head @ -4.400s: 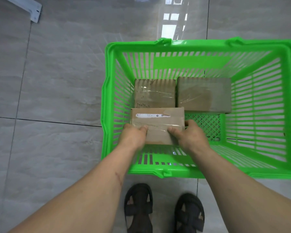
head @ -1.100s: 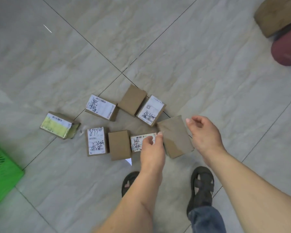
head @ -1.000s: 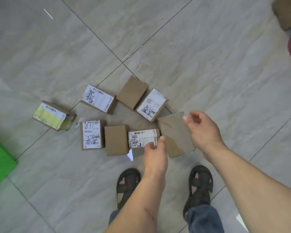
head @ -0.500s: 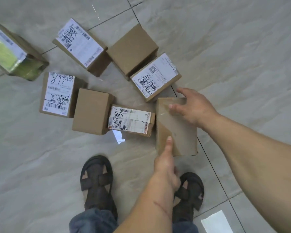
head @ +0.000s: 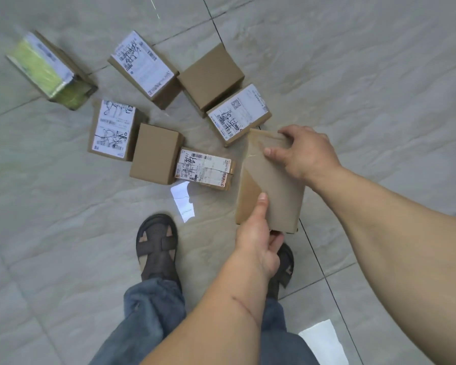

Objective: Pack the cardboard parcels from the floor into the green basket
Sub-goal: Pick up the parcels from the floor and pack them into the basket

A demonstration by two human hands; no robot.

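Observation:
A plain taped cardboard parcel point(head: 274, 191) sits tilted just above the tiled floor, held at both ends. My right hand point(head: 304, 154) grips its far end, and my left hand point(head: 258, 238) grips its near end with the thumb on top. Several other parcels lie on the floor to the left: a labelled one point(head: 204, 168) beside the held parcel, a plain one point(head: 156, 154), a scribbled labelled one point(head: 113, 127), another labelled one point(head: 238, 114), a plain one point(head: 211, 75), a large labelled one point(head: 142, 65) and one with a green-yellow label point(head: 48, 67). The green basket is out of view.
My two sandalled feet point(head: 157, 243) stand just below the parcels, the right foot partly hidden by my left arm. Bright light patches point(head: 183, 198) lie on the glossy grey floor tiles point(head: 353, 61).
Both hands have closed on the plain parcel and its near end has lifted off the floor. The view has shifted slightly down over the parcels.

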